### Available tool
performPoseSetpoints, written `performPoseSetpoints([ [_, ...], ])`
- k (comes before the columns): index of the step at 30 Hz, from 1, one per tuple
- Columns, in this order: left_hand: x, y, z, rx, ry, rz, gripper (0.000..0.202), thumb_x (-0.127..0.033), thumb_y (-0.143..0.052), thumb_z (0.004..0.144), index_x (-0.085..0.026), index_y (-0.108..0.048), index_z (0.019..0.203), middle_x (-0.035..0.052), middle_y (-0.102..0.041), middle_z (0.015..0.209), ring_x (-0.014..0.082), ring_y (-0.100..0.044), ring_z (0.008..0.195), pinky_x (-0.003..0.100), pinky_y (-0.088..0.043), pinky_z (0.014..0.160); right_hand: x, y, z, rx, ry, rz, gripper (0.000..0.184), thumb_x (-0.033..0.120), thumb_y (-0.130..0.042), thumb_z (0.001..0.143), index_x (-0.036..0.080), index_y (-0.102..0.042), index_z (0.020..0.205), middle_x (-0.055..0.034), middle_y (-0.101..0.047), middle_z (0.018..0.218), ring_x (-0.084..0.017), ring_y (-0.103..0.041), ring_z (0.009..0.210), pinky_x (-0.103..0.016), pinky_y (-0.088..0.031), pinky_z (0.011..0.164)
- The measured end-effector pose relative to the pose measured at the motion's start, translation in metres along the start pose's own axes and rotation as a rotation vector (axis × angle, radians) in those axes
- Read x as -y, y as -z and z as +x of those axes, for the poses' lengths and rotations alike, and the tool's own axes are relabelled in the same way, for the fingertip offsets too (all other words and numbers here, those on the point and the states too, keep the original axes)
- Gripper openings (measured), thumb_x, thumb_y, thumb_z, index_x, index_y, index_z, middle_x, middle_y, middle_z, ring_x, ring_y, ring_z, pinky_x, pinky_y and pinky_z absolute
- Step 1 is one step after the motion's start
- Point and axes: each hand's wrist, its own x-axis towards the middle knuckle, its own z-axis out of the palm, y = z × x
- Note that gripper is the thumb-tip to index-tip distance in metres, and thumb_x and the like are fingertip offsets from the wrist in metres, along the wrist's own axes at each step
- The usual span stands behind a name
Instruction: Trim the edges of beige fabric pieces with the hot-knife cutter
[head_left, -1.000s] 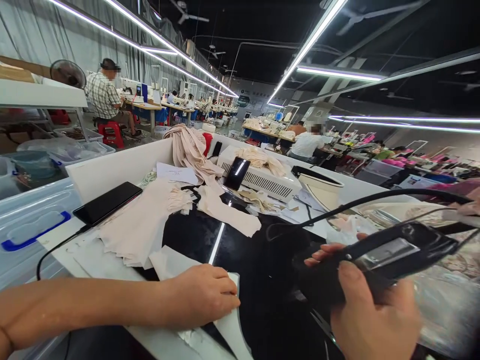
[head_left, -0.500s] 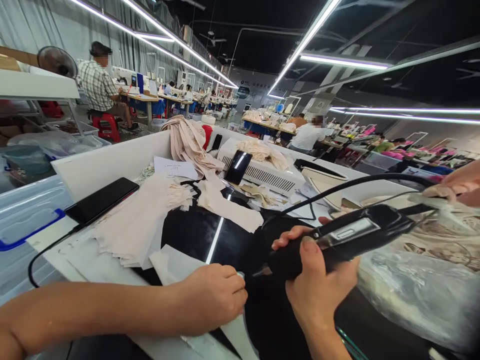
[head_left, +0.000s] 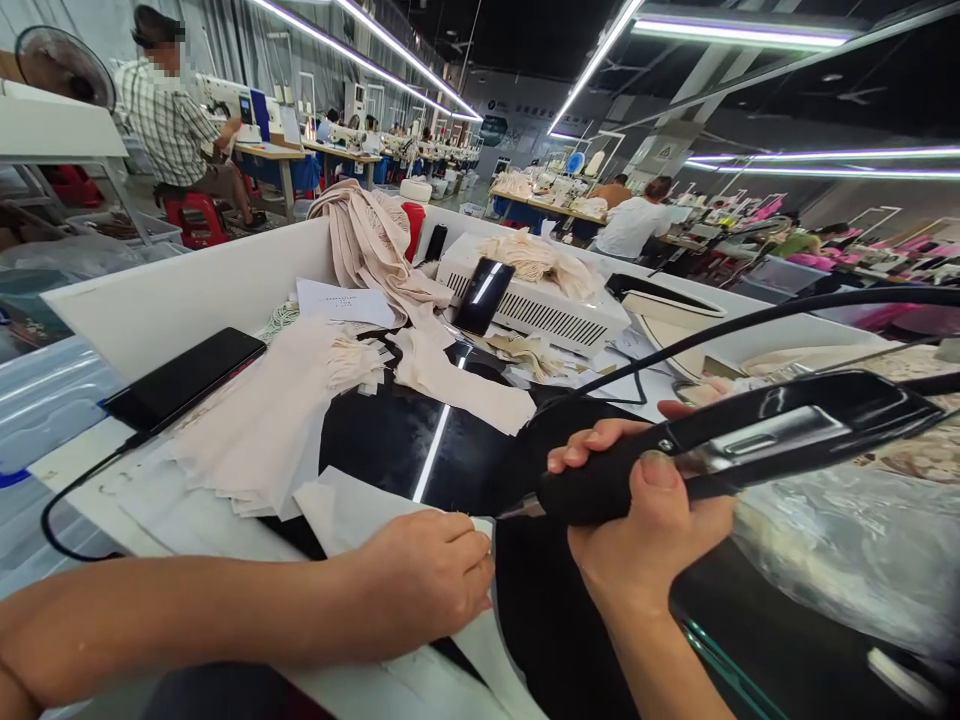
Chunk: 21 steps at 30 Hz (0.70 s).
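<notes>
My right hand (head_left: 645,525) is closed around a black corded hand tool (head_left: 720,445), whose metal tip points left toward my other hand. My left hand (head_left: 427,580) rests knuckles-up with fingers curled, pressing a pale beige fabric piece (head_left: 352,510) onto the glossy black work surface (head_left: 390,440). The tool's tip sits just right of the left fingertips, at the fabric's edge. The tool's black cable (head_left: 750,325) arcs up and off to the right.
A stack of beige fabric pieces (head_left: 277,420) and a black phone (head_left: 184,375) on a cable lie to the left. A white vented box (head_left: 536,300) with fabric on top stands behind. Clear plastic bags (head_left: 847,545) lie at right. People sit at sewing tables beyond.
My right hand has brought the tool leftward and down, so its tip now sits beside my left fingers. The left hand has stayed on the fabric piece. The view has tilted down.
</notes>
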Motion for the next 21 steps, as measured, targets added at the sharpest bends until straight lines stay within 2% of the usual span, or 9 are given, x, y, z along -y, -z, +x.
performPoseSetpoints([
  [7,0.002,0.002,-0.003,-0.003,-0.036,0.054,0.014,-0.022,-0.081,0.128,-0.017,-0.086,0.115,0.0098,-0.087,0.116,0.0227,-0.080,0.108,0.037,-0.068,0.108,0.001,-0.002,0.000,0.052,0.044,0.090,0.059,0.056,-0.112,0.083,0.033,-0.074,0.121,0.0098,-0.071,0.078,-0.019,-0.067,0.054,-0.029,-0.057,0.047],
  [14,0.005,0.014,-0.004,0.005,-0.024,0.057,0.011,-0.023,-0.081,0.128,-0.019,-0.086,0.119,0.0106,-0.089,0.127,0.0243,-0.083,0.120,0.039,-0.069,0.118,-0.005,-0.002,-0.005,0.076,0.080,0.090,0.053,0.058,-0.114,0.089,0.032,-0.071,0.106,0.0083,-0.074,0.081,-0.019,-0.071,0.056,-0.030,-0.063,0.049],
  [19,0.003,0.016,-0.008,0.022,-0.003,0.031,0.013,-0.022,-0.080,0.128,-0.019,-0.084,0.116,0.0112,-0.089,0.127,0.0248,-0.084,0.121,0.040,-0.069,0.118,-0.009,-0.002,-0.007,0.081,0.123,0.106,0.052,0.056,-0.114,0.093,0.032,-0.080,0.124,0.0075,-0.075,0.083,-0.019,-0.072,0.057,-0.030,-0.063,0.048],
  [21,0.002,0.017,-0.009,0.029,0.002,0.032,0.014,-0.022,-0.079,0.128,-0.020,-0.083,0.116,0.0112,-0.089,0.126,0.0250,-0.084,0.121,0.040,-0.070,0.116,-0.010,-0.001,-0.007,0.085,0.122,0.109,0.052,0.056,-0.114,0.093,0.032,-0.081,0.126,0.0075,-0.075,0.083,-0.020,-0.071,0.057,-0.030,-0.062,0.048],
])
